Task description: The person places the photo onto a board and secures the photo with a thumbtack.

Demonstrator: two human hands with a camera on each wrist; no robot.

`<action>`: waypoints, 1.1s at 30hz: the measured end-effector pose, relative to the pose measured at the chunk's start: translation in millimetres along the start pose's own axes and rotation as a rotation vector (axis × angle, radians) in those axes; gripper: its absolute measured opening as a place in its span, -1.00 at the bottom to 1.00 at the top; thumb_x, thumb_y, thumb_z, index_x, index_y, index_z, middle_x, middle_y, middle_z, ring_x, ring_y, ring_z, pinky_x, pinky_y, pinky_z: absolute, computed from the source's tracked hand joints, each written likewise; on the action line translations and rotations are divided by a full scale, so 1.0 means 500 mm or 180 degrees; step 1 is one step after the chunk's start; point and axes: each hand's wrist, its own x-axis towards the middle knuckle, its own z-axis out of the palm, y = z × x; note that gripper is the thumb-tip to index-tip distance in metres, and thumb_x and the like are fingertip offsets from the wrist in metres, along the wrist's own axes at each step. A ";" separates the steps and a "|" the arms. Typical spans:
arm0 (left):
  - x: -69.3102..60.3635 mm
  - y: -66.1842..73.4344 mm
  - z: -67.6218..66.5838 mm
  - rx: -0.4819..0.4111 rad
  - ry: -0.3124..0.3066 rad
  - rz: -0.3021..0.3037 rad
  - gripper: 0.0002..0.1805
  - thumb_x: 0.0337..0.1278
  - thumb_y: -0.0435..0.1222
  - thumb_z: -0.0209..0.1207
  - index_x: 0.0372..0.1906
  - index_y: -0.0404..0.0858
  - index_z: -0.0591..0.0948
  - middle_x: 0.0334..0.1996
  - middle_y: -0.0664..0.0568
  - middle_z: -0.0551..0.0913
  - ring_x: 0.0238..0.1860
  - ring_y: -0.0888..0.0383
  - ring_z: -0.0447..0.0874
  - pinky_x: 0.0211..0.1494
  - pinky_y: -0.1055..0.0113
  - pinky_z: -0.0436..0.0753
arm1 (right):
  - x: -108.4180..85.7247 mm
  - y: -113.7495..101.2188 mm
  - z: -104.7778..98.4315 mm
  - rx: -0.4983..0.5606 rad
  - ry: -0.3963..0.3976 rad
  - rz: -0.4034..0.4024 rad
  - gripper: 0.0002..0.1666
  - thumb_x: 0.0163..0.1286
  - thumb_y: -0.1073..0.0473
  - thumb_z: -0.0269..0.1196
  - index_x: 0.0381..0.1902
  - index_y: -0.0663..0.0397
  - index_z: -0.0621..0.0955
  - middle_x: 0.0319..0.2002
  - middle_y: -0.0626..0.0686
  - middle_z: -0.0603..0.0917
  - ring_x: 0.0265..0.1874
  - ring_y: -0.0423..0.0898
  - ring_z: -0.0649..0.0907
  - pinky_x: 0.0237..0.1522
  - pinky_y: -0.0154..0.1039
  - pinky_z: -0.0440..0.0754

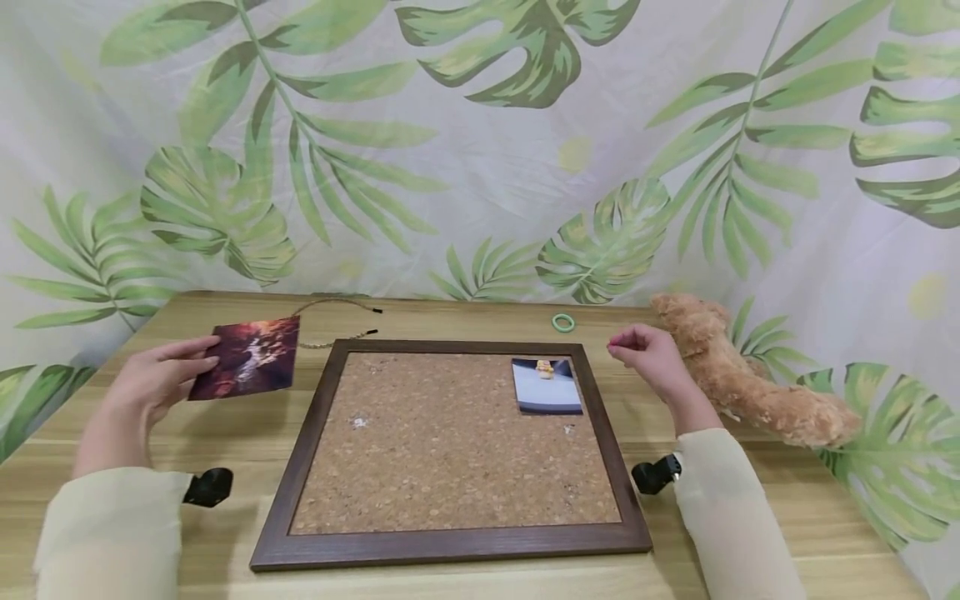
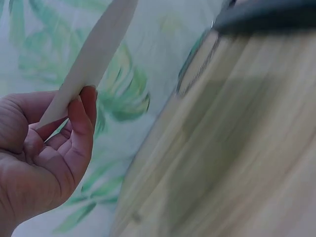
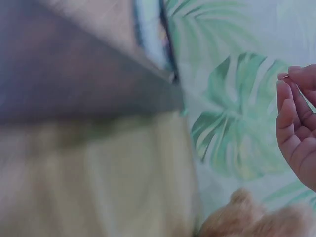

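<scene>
At the left of the head view, the left hand (image 1: pixel 159 375) grips a dark red print (image 1: pixel 251 358) by its left edge between thumb and fingers; the left wrist view shows the print nearly edge-on. At lower centre, a framed corkboard (image 1: pixel 450 467) lies flat on the wood-grain tabletop (image 1: pixel 217 550), with a small photo (image 1: pixel 549 392) at the board's upper right corner. Right of that corner, the right hand (image 1: pixel 654 358) pinches a tiny item (image 3: pixel 286 76) at its fingertips (too small to identify, reddish in the head view). A green ring (image 1: pixel 563 330) lies just beyond the board's upper right; a chain (image 1: pixel 322 345) with black ends lies near its upper left. Fluffy tan plush (image 1: pixel 757 392) occupies the right side, beside the right hand
</scene>
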 end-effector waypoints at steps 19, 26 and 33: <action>0.051 -0.067 0.206 0.0733 -0.0514 -0.0037 -0.40 0.07 -0.40 0.08 0.23 -0.40 0.17 0.19 -0.31 0.09 -0.31 0.42 0.48 -0.22 0.43 0.49 | 0.051 -0.089 0.137 0.0945 0.0038 -0.0112 -0.76 0.15 0.44 0.13 -0.20 0.49 0.52 -0.40 0.20 0.55 -0.41 -0.04 0.56 -0.25 -0.14 0.51; 0.057 -0.082 0.227 0.1152 -0.0651 -0.0023 -0.43 0.08 -0.45 0.04 0.22 -0.43 0.18 0.09 -0.37 0.21 -0.22 0.29 0.48 -0.15 0.34 0.49 | 0.063 -0.094 0.182 0.0927 -0.0055 -0.0086 -0.77 0.13 0.39 0.17 -0.26 0.49 0.52 -0.50 0.05 0.54 -0.49 -0.09 0.52 -0.35 -0.09 0.52; 0.066 -0.086 0.249 0.1614 -0.0628 0.0166 -0.48 0.02 -0.47 0.09 0.15 -0.49 0.27 -0.06 -0.36 0.35 -0.29 0.21 0.51 -0.24 0.32 0.53 | 0.075 -0.107 0.242 0.1007 -0.0437 -0.0002 -0.74 0.13 0.37 0.18 -0.22 0.46 0.54 -0.42 0.12 0.61 -0.40 -0.01 0.58 -0.24 -0.04 0.49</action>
